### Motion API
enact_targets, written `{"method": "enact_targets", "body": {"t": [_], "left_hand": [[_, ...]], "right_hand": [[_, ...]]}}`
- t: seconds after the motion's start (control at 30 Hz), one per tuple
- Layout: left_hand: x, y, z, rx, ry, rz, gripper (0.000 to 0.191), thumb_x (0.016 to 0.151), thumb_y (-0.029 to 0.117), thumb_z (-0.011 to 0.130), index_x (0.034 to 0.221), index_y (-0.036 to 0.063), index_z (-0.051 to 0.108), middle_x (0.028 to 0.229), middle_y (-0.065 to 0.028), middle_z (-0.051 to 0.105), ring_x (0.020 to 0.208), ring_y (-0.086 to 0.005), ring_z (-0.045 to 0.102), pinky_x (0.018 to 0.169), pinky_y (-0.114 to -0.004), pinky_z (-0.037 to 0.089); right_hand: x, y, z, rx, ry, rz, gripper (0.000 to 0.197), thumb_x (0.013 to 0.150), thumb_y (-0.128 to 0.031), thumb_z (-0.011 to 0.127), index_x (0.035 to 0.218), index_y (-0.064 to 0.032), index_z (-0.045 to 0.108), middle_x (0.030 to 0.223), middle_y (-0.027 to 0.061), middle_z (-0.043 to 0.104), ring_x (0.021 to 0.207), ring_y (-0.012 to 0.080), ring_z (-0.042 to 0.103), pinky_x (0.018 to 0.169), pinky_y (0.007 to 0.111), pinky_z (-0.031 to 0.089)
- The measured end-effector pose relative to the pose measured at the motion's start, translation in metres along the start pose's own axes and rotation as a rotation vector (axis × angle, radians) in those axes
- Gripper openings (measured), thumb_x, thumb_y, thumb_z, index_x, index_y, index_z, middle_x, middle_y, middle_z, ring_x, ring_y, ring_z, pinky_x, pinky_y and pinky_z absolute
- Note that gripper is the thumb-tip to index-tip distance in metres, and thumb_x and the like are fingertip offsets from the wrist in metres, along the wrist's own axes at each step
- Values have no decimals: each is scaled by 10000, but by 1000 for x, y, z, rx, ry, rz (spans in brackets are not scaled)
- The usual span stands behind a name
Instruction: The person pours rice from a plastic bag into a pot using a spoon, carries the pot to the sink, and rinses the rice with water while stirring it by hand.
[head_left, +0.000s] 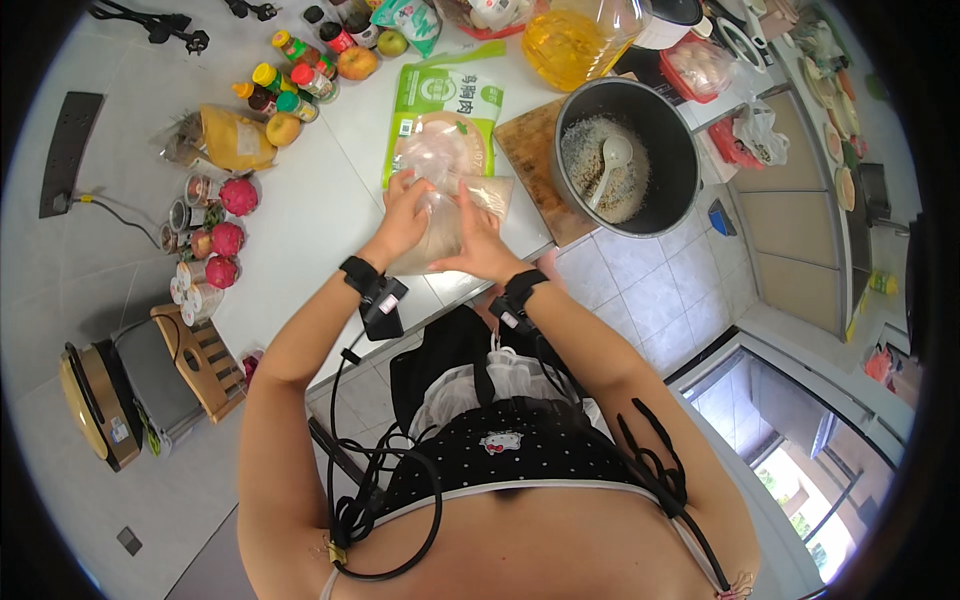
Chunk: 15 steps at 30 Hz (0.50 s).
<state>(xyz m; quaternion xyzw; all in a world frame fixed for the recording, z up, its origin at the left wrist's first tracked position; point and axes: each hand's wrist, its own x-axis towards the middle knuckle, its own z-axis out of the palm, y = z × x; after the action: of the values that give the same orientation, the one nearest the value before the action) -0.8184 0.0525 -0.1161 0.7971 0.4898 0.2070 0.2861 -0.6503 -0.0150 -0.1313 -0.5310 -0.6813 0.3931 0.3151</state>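
A clear plastic bag with pale grainy contents lies on the white counter between my hands. My left hand grips its left side near the top, fingers bent. My right hand rests along its right side, thumb and fingers spread, touching the plastic. A second small bag of pale grains lies just beyond my right fingers. Behind them is a green and white food pouch, laid flat. To the right, a dark cooking pot stands partly on a wooden board, holding grains, dark specks and a white spoon.
Sauce and spice bottles, apples and dragon fruits line the counter's left and back. A large bottle of yellow oil stands behind the pot. The counter's near edge runs just before my body.
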Motion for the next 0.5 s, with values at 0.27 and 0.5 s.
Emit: {"method": "enact_targets", "body": {"t": [0.27, 0.5], "left_hand": [[-26, 22, 39, -50, 209, -133, 371, 722, -68, 456, 1079, 27, 492, 1284, -246, 345, 1158, -428, 332, 1002, -465, 269], [-28, 20, 55, -48, 241, -168, 372, 756, -46, 481, 1122, 17, 452, 1306, -254, 331, 1174, -430, 325, 1005, -471, 259]], "right_hand": [[3, -4, 25, -316, 140, 114, 883, 551, -296, 770, 1285, -29, 357, 1070, 129, 431, 1011, 302, 414, 859, 412, 286], [8, -1, 34, -584, 91, 162, 394, 739, -159, 572, 1099, -39, 464, 1000, 123, 467, 965, 296, 453, 829, 406, 321]]}}
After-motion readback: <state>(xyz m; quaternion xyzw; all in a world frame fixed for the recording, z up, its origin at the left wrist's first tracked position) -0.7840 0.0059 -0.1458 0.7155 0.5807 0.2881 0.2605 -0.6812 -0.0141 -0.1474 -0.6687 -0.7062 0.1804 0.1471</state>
